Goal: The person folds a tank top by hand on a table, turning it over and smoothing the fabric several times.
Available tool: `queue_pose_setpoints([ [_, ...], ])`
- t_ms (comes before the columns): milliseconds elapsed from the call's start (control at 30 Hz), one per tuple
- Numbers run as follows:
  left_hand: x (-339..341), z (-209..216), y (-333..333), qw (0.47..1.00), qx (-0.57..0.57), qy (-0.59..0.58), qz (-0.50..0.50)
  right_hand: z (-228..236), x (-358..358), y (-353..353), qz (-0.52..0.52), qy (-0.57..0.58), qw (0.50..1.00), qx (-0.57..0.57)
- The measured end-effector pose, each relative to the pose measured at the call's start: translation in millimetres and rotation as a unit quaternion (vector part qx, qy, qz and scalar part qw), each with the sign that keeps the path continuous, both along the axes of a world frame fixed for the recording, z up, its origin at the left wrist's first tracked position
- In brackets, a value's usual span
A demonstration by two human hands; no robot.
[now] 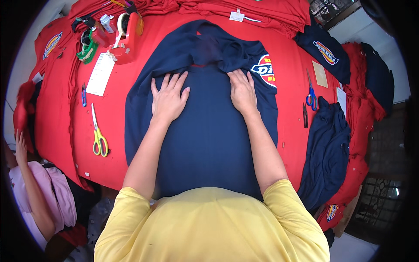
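Note:
A navy blue sweatshirt [205,131] lies spread before me, its upper part folded over in loose, bunched layers. On its right side a colourful logo patch [265,70] shows. My left hand [169,97] rests flat on the cloth with fingers spread, their tips at the edge of the folded layer. At the same fold on the right, my right hand [242,91] has its fingers bent and close together on the fabric; the fingertips are partly tucked into the cloth. Red cloth [114,168] covers the table underneath.
Yellow-handled scissors [100,142], a blue thread snipper [84,95], a paper sheet [101,74] and a red tape dispenser [123,49] lie left. Blue-handled scissors [311,98], a dark snipper [305,115] and another navy garment [325,150] lie right. Another person's arm [35,192] is at far left.

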State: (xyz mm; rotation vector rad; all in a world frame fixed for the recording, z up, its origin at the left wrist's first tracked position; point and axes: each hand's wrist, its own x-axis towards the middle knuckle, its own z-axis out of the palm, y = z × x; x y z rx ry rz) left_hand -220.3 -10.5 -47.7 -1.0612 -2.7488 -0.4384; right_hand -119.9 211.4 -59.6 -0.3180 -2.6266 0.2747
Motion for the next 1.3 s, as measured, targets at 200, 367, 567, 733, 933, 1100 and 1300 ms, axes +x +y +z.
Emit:
queue_pose_setpoints([
  [200,-3,-5,3,0.996,0.083,0.005,-0.018,-2,4,14,0.04,0.055,0.989,-0.129],
  [367,-2,-12,-28,0.962,0.257,0.001,-0.089,42,49,-3,0.033,0.13,0.875,-0.464],
  [567,141,13,-104,0.946,0.213,-0.042,-0.242,32,236,-62,-0.002,0.048,0.991,-0.124],
  [733,202,10,-146,0.965,0.11,-0.112,-0.212,13,327,-125,-0.096,-0.037,0.992,-0.073],
  [933,180,4,-117,0.976,0.055,-0.051,-0.204,0,286,-105,-0.111,-0.066,0.991,-0.03],
  [1100,166,8,-81,0.977,0.089,-0.014,-0.196,-5,252,-65,-0.102,0.009,0.993,-0.059],
  [1300,224,14,-81,0.936,0.088,-0.096,-0.327,26,271,-100,-0.081,0.139,0.971,-0.179],
])
